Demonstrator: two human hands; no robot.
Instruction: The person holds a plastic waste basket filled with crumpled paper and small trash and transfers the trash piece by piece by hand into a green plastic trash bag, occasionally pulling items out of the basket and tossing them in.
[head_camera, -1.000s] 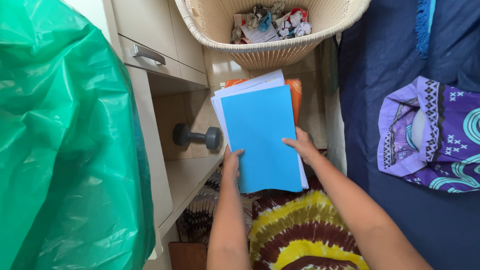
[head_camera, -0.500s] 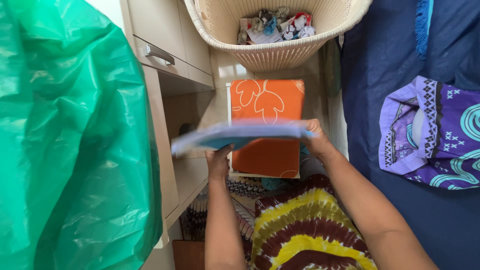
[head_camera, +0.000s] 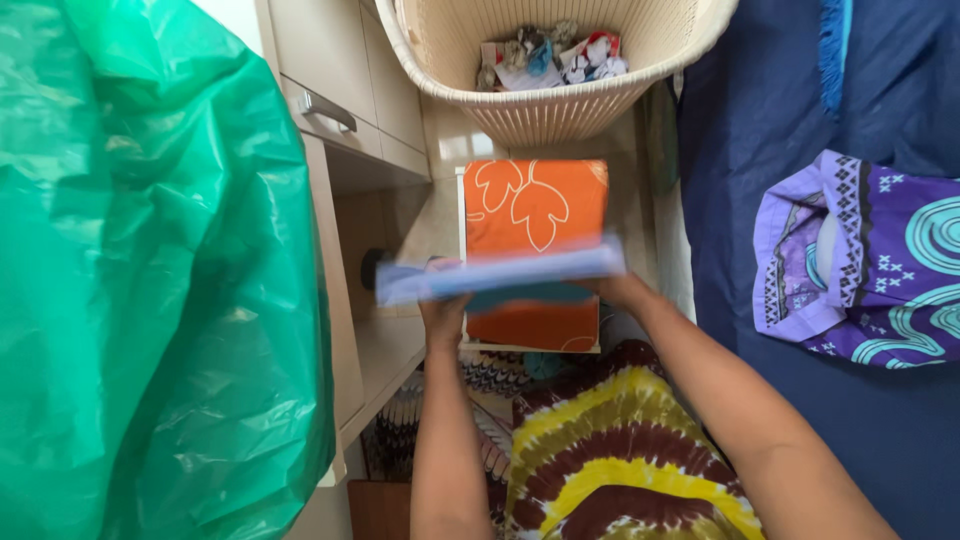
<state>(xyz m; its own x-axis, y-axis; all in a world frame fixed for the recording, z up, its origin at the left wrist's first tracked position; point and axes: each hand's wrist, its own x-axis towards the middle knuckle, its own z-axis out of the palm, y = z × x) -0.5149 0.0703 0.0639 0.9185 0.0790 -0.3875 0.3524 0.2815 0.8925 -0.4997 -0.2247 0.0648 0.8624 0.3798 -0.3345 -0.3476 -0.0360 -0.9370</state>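
Both my hands hold a thin stack of blue and white sheets (head_camera: 500, 276), tipped nearly flat and blurred. My left hand (head_camera: 443, 318) grips its near left edge. My right hand (head_camera: 612, 290) grips its right end. Under the stack lies an orange box (head_camera: 535, 205) with a white leaf pattern, resting above my lap. My lap is covered by a yellow, brown and white patterned cloth (head_camera: 610, 455).
A large green plastic bag (head_camera: 150, 280) fills the left side. A beige cabinet with a drawer handle (head_camera: 325, 108) and an open shelf stands beside it. A cream woven basket (head_camera: 560, 100) holding small items sits ahead. Dark blue fabric with a purple patterned cloth (head_camera: 860, 260) lies right.
The blue stack, upright and facing me a second ago, has been tipped down flat, uncovering the orange box. My hands have stayed on its edges.
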